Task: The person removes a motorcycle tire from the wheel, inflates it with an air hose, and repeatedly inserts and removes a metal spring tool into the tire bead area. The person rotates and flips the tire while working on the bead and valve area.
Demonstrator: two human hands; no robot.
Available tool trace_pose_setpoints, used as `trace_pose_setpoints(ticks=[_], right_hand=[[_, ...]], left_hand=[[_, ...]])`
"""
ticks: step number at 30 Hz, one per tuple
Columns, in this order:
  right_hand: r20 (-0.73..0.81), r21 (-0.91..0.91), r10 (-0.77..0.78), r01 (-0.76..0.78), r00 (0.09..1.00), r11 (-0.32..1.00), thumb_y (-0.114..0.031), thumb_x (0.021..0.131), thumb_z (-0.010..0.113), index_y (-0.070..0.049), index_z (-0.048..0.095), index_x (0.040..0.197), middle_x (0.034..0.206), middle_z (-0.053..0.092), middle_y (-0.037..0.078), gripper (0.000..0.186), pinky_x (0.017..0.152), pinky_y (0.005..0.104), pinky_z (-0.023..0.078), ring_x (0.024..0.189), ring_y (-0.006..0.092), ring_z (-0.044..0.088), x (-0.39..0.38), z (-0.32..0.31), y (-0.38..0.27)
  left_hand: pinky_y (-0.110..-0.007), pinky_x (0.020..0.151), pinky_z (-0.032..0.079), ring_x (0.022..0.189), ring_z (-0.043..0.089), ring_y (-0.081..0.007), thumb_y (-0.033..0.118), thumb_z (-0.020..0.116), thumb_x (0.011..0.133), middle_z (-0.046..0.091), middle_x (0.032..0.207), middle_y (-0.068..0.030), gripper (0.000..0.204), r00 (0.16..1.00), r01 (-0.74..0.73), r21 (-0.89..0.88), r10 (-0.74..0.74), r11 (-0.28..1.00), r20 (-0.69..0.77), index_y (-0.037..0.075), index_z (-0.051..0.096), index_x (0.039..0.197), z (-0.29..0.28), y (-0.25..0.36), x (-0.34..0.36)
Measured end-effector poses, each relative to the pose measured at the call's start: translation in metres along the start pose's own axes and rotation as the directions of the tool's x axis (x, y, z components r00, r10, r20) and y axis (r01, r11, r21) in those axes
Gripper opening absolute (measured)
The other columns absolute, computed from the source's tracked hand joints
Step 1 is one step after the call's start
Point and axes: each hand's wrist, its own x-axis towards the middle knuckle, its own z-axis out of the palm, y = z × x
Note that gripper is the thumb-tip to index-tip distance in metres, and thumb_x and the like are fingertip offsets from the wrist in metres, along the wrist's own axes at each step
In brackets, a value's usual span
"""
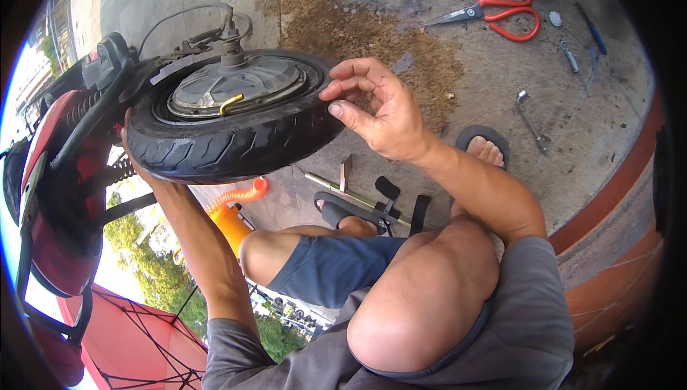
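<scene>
A black rubber tyre sits around a grey metal wheel hub at the left, joined to a red scooter. From the rim a bent brass-coloured valve stem sticks up. My left hand grips the tyre at its left, lower side; most of its fingers are hidden behind the rubber. At the opposite side, my right hand is open with bent fingers apart and nothing between them. Its fingertips are right by the tyre's right edge, and I cannot tell whether they touch it.
Red-handled scissors, a spring, a wrench and a dark blue thin tool lie on the pavement. Brown grit is spread beyond the wheel. An orange coiled hose and a metal rod are near my feet.
</scene>
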Motion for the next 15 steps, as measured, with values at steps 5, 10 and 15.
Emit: trace_pose_setpoints(ticks=[5,10,15], right_hand=[[-0.016,-0.065,-0.077,0.075,0.997,0.995,-0.008,0.082,0.079,-0.005,0.057,0.12,0.099,0.073,0.005,0.044,0.086,0.0284,0.05,0.094,0.0121,0.066,0.002,0.003,0.002],[-0.041,-0.049,-0.026,0.024,0.999,0.999,-0.005,0.085,0.074,-0.005,0.06,0.116,0.098,0.072,0.004,0.034,0.082,0.0269,0.051,0.091,0.0107,0.066,0.006,0.005,0.004],[-0.056,-0.019,0.009,-0.01,0.998,1.0,-0.004,0.087,0.072,-0.005,0.062,0.113,0.097,0.072,0.003,0.028,0.079,0.0259,0.052,0.089,0.0095,0.066,0.007,0.007,0.004]], left_hand=[[-0.05,0.115,0.036,0.131,0.05,-0.0356,0.036,0.033,0.105,0.052,0.143,-0.0179,0.05,0.99,0.027,0.022,-0.024,0.999,-0.141,0.007,0.045,0.144,0.013,0.003,-0.012],[-0.051,0.116,0.034,0.133,0.048,-0.0362,0.036,0.032,0.105,0.05,0.145,-0.0184,0.05,0.959,0.112,-0.289,-0.027,0.951,0.281,0.008,0.044,0.145,0.003,0.003,-0.01],[-0.052,0.117,0.033,0.133,0.047,-0.0371,0.036,0.031,0.105,0.049,0.146,-0.0191,0.051,0.959,0.118,-0.308,-0.028,0.944,0.282,0.008,0.044,0.146,-0.002,0.002,-0.009]])
